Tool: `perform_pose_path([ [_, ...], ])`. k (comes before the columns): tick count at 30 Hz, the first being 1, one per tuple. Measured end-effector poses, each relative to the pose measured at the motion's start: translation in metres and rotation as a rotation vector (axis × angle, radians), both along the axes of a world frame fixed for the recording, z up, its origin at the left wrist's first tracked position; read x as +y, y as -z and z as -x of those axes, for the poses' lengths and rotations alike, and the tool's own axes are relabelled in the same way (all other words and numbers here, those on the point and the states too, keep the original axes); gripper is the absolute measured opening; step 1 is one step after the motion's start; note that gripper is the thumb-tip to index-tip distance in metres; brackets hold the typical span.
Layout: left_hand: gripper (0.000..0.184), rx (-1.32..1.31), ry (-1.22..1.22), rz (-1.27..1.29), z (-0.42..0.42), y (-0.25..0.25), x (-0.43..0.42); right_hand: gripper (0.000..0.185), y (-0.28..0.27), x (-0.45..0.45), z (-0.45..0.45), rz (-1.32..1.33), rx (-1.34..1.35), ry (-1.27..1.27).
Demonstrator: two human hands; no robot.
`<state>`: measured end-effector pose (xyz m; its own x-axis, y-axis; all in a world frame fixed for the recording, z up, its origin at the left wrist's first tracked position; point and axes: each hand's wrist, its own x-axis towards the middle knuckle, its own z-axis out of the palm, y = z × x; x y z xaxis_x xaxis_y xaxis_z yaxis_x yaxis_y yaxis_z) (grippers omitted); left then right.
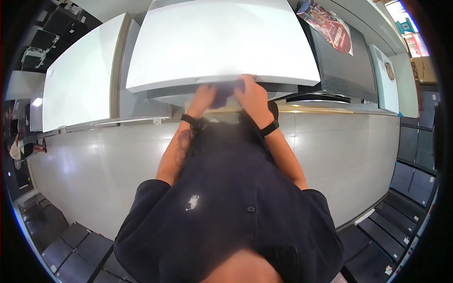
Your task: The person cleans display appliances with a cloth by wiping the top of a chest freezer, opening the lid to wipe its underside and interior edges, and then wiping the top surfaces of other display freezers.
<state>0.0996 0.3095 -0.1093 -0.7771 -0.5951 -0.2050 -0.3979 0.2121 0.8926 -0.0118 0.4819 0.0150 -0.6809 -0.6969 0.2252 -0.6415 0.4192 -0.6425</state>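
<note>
A dark purplish cloth (225, 94) hangs bunched at the front edge of a white-topped appliance (222, 42). My left hand (203, 98), slightly smeared by motion, closes on the cloth's left side. On the other side, my right hand (255, 98) grips the cloth's right edge, its fingertips close to the white top's front rim. The cloth's lower part and the fingers' undersides are partly hidden. Each wrist wears a black band.
Another white-topped appliance (82, 75) stands to the left. On the right, a dark grey appliance (339, 66) carries a red printed leaflet (330, 26). Pale tiled floor (339, 151) lies around me, with dark boxes (382, 226) behind. A person (23, 148) is far left.
</note>
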Motion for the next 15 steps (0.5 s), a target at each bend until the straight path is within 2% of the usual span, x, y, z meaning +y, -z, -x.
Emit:
perform_pose_path([
  [2, 0.035, -0.074, 0.005, -0.045, -0.004, 0.016, -0.001, 0.032, 0.008, -0.001, 0.000, -0.082, -0.059, 0.003],
  [4, 0.035, -0.133, 0.011, -0.173, -0.008, -0.006, 0.010, 0.031, 0.012, 0.000, -0.001, -0.244, -0.164, 0.003],
  [6, 0.035, -0.152, 0.090, -0.324, -0.014, -0.011, 0.011, 0.031, 0.030, 0.001, -0.001, -0.214, -0.142, 0.002],
  [8, 0.033, -0.127, 0.080, -0.306, -0.013, -0.047, 0.018, 0.031, 0.034, 0.005, -0.003, -0.205, -0.163, -0.006],
  [10, 0.032, -0.152, 0.079, -0.309, -0.015, -0.055, 0.019, 0.031, 0.024, 0.010, -0.003, -0.210, -0.218, -0.016],
  [11, 0.034, -0.173, 0.113, -0.282, -0.014, -0.052, 0.017, 0.032, 0.029, 0.015, -0.002, -0.201, -0.219, 0.003],
  [14, 0.040, -0.027, 0.061, -0.254, -0.021, -0.009, 0.017, 0.033, 0.044, 0.024, -0.002, -0.175, -0.224, 0.044],
  [15, 0.041, -0.052, 0.051, -0.247, -0.024, -0.013, 0.017, 0.033, 0.046, 0.028, -0.004, -0.177, -0.240, 0.054],
])
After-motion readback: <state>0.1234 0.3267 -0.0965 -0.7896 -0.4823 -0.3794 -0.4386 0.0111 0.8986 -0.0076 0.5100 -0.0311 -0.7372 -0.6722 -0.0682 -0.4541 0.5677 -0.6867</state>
